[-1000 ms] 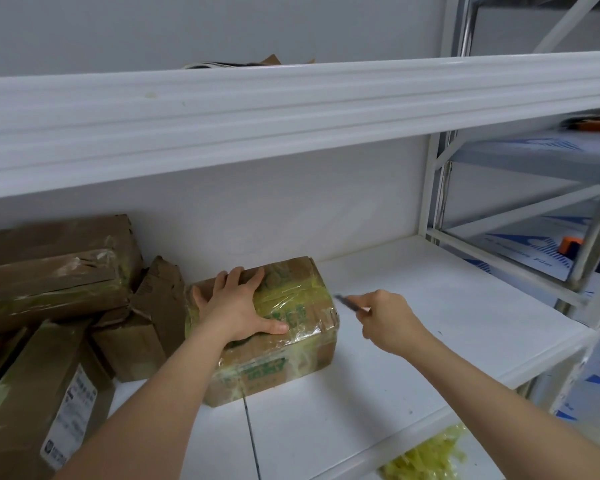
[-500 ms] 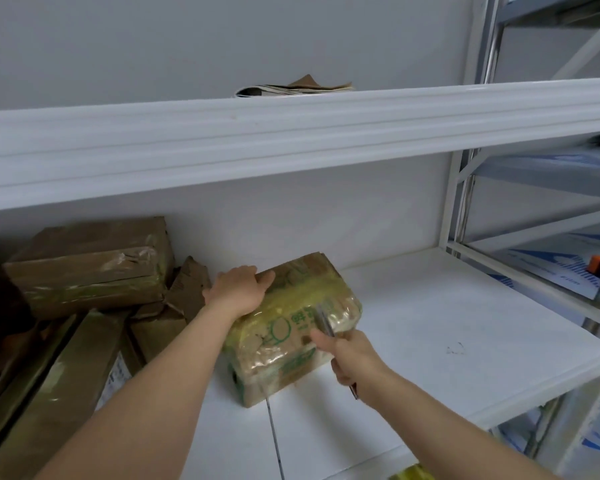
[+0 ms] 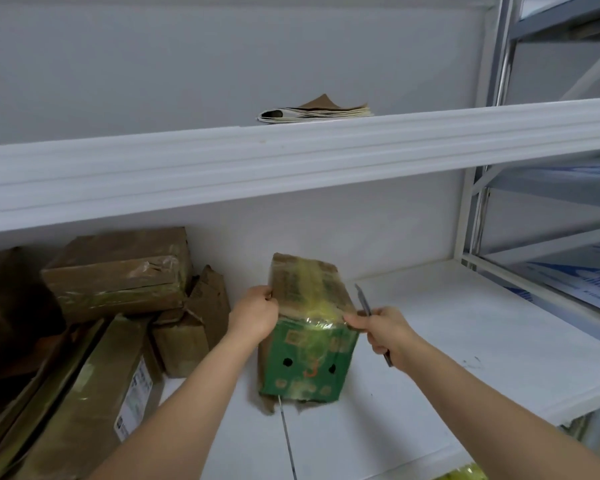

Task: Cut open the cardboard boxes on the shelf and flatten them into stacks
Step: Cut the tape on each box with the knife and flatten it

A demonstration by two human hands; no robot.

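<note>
- On the left of the shelf [image 3: 447, 341] I count roughly five taped boxes [image 3: 118, 271] piled together
- My left hand [image 3: 255, 315] grips the green box's [image 3: 309, 341] top-left edge; the box stands mid-shelf; it looks light, with slick tape, so I'd take it by the corners
- My right hand [image 3: 383, 329] pinches its top-right corner and holds one knife [image 3: 364, 303]

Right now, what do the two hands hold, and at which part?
Left hand grips the taped brown-and-green cardboard box at its upper left edge; right hand holds a thin grey blade by the handle.
</note>
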